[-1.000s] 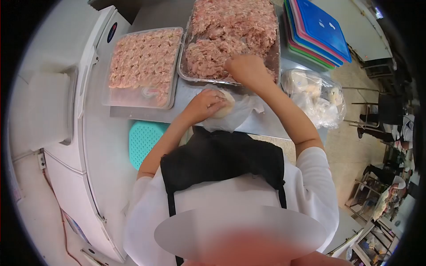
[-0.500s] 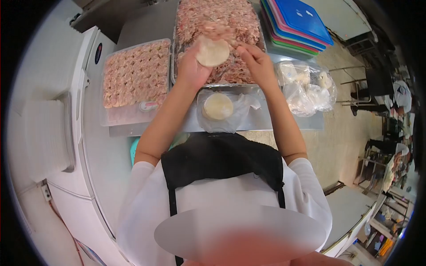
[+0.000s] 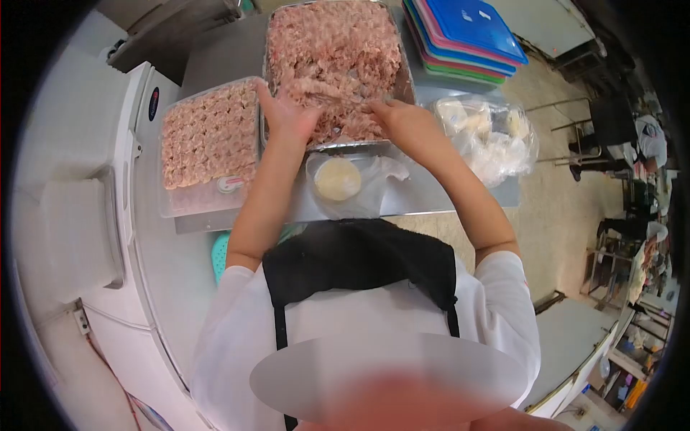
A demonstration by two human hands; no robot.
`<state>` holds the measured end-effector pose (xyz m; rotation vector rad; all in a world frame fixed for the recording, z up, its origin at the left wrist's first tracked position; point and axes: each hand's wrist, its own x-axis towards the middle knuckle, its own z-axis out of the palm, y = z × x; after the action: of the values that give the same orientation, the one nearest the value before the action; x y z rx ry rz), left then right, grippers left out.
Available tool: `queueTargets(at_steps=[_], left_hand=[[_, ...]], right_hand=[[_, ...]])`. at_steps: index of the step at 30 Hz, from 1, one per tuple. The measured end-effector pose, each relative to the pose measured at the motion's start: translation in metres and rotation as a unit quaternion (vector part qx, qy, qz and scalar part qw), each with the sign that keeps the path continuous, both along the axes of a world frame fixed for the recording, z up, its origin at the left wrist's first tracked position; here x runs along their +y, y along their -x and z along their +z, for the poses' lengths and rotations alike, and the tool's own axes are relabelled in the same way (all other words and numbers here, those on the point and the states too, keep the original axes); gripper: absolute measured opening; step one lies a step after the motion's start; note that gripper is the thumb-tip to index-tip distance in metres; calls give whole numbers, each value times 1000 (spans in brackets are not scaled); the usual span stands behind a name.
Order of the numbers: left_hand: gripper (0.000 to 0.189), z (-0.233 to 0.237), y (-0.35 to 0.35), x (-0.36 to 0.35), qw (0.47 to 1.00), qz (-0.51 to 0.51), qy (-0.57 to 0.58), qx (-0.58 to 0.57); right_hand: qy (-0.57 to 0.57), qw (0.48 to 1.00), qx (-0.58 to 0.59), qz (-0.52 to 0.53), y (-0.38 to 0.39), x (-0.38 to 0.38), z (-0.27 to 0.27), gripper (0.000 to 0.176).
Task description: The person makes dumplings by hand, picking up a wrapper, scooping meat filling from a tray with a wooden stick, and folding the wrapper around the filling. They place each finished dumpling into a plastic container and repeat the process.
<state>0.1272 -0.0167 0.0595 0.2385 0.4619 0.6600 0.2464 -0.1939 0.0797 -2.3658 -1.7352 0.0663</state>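
Observation:
My left hand (image 3: 289,121) is over the front left edge of the large metal tray (image 3: 348,146) of minced meat (image 3: 338,43). Its fingers are spread, with no wrapper visible in it. At the tray's front right, my right hand (image 3: 406,123) has its fingers pressed together against the meat; what they pinch is hidden. A stack of round pale wrappers (image 3: 338,179) lies on clear plastic between my forearms. Left of the large tray, a shallow tray (image 3: 198,203) holds rows of filled pieces (image 3: 208,133).
Stacked coloured lids (image 3: 478,32) stand at the back right. Clear bags with pale rounds (image 3: 489,140) lie on the metal table (image 3: 280,208) to the right. A white fridge (image 3: 147,194) is on the left. Racks and stools stand at the far right.
The pale wrapper earlier in my left hand is out of sight, and that hand has shifted left with fingers spread. My right hand has moved slightly down. The view has shifted a little.

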Motion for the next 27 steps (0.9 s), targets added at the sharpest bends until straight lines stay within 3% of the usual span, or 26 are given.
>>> queueTargets(at_steps=[3, 6, 9, 10, 12, 13, 16, 19, 22, 25, 27], left_hand=[[84, 7, -3, -1, 998, 45, -3, 38], [83, 19, -9, -6, 994, 83, -5, 74], [76, 0, -3, -1, 997, 80, 0, 20], [74, -3, 2, 2, 998, 69, 0, -11], [64, 0, 10, 0, 982, -28, -181, -41], [60, 4, 14, -5, 959, -76, -268, -53], [57, 23, 15, -14, 831, -63, -521, 184], [63, 21, 13, -9, 780, -95, -596, 164], [65, 4, 24, 9, 716, -202, -607, 279], [57, -1, 24, 24, 472, -174, -845, 180], [49, -8, 31, 13, 498, -162, -801, 289]], right_hand=[[-23, 999, -23, 16, 15, -13, 51, 25], [-128, 989, 34, 69, 12, 3, 6, 27], [-87, 991, 45, 89, -13, -4, 16, 29], [-128, 980, 122, 88, -19, -8, 15, 29], [-203, 937, 269, 88, -34, -11, 15, 30], [-162, 931, 314, 88, -39, -12, 17, 31], [-54, 904, 414, 97, -52, -16, 23, 33], [-6, 897, 424, 127, -61, -19, 32, 35], [-6, 908, 392, 150, -61, -18, 32, 35], [-3, 902, 382, 200, -69, -3, 2, 33], [-11, 896, 372, 242, -85, 11, -26, 31]])
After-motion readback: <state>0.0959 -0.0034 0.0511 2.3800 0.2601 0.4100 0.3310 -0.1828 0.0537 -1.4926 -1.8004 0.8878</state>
